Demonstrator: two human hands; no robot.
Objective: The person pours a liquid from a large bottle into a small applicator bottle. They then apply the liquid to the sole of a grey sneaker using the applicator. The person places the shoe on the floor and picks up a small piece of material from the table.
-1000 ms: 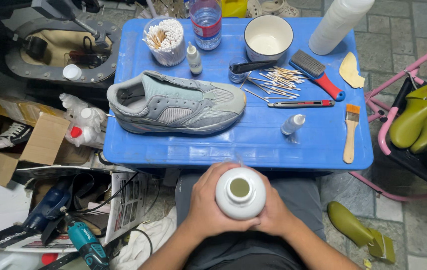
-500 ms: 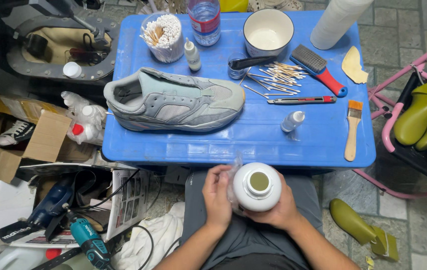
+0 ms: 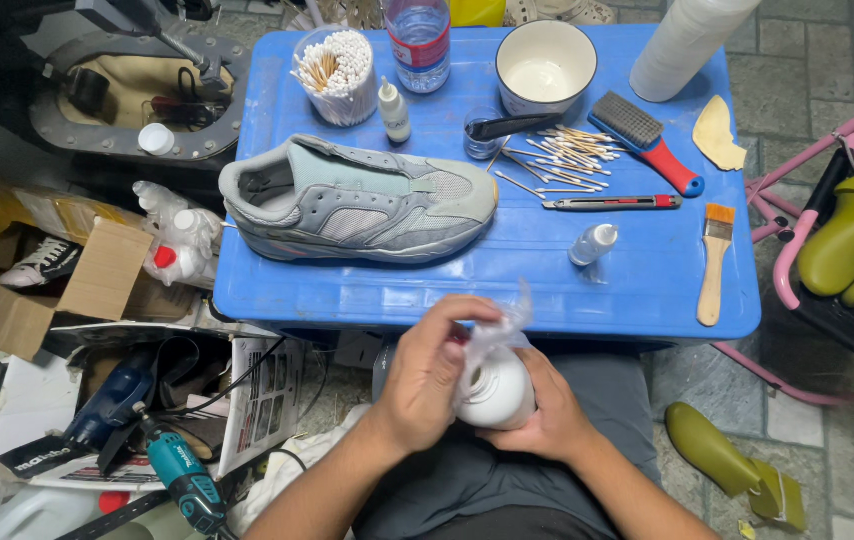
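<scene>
You hold a white bottle [image 3: 495, 392] in your lap, just under the near edge of the blue desk [image 3: 647, 290]. Your right hand [image 3: 544, 418] cups it from below, with its grip clamped around the bottle's side. Your left hand [image 3: 430, 372] sits on top, fingers pinched together on a bit of thin clear plastic [image 3: 500, 325] over the bottle's mouth. You look to be working that plastic at the top of the bottle, either pulling it off or pressing it on; I cannot tell which. For the next move, keep the bottle straight up and steady so nothing spills, and keep a firm pinch on the slippery plastic.

On the desk, at 12 o'clock from the bottle, lies a grey shoe [image 3: 362, 200] on its sole, toe to the right. At 1 o'clock is a small spray bottle [image 3: 592, 243] lying down, and past it a knife with a red handle [image 3: 611, 203] and a heap of cotton sticks [image 3: 567, 152]. A small paint brush [image 3: 714, 262] lies at 2 o'clock, near the desk's right edge. A white bowl [image 3: 545, 66] stands far back. A teal drill [image 3: 183, 480] lies on the floor at 8 o'clock.
</scene>
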